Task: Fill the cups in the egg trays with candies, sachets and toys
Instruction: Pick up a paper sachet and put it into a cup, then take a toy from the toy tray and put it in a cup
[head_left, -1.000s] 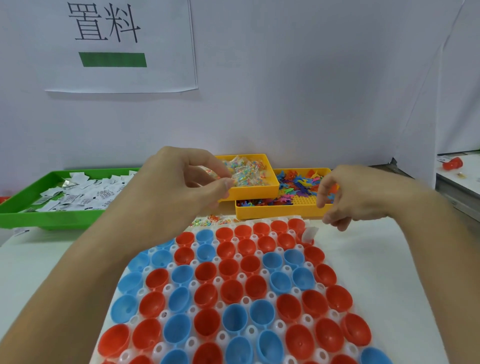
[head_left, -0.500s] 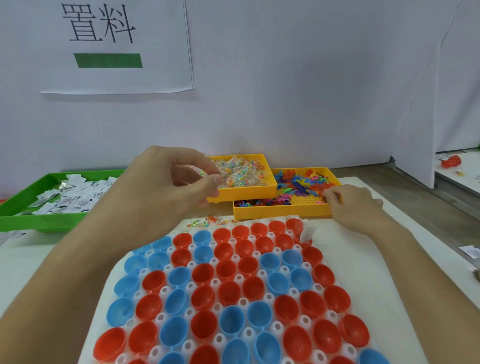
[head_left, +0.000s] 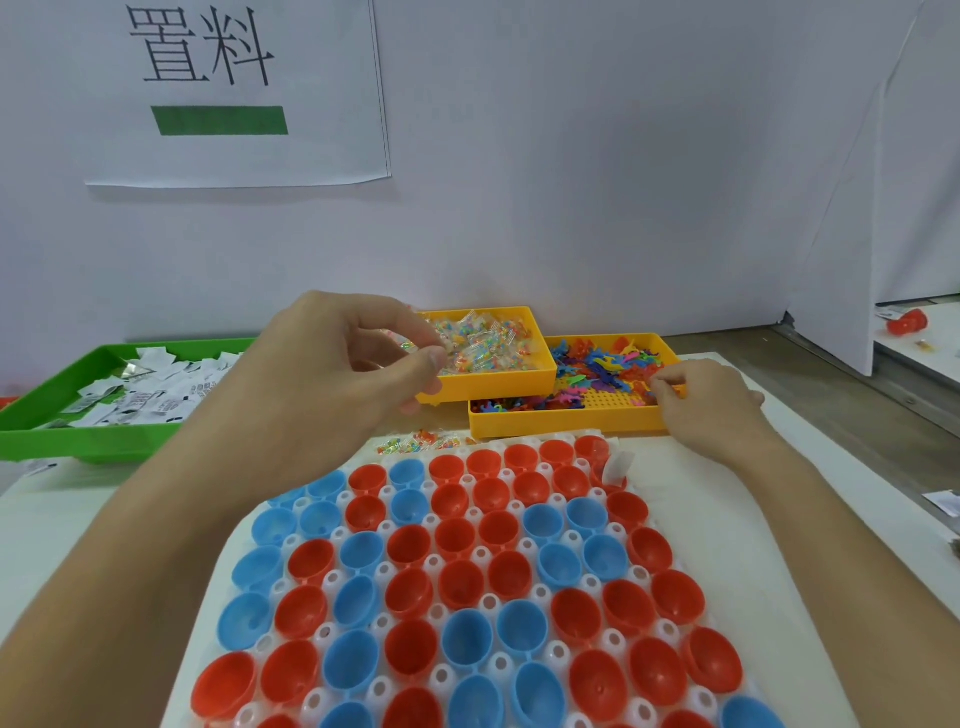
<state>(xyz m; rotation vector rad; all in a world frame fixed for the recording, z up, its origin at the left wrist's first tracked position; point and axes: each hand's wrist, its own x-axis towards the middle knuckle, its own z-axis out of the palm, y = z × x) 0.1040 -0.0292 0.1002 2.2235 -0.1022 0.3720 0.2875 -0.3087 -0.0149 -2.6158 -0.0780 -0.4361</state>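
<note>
On the white table (head_left: 691, 483), the egg tray (head_left: 498, 597) fills the 6 o'clock part of the view, its red and blue cups (head_left: 462, 582) open upward; none of them visibly holds anything. A small white sachet (head_left: 615, 464) leans at the tray's far right corner, and a few loose candies (head_left: 415, 441) lie just beyond its far edge. At 9 o'clock stands a green tray (head_left: 57, 410) heaped with white sachets. At 12 o'clock a yellow tray (head_left: 519, 379) holds wrapped candies, overlapping a second yellow tray (head_left: 566, 423) at 1 o'clock that holds coloured plastic toys (head_left: 602, 369). The left hand (head_left: 332, 384) hovers before the candy tray, thumb and fingers curled together in a pinch, with something clear glinting between the tips; whether it grips a candy cannot be told. The right hand (head_left: 701, 400) reaches into the toy tray, fingers curled down among the toys. A paper sign (head_left: 234, 88) with a green bar hangs on the wall at 11 o'clock.
</note>
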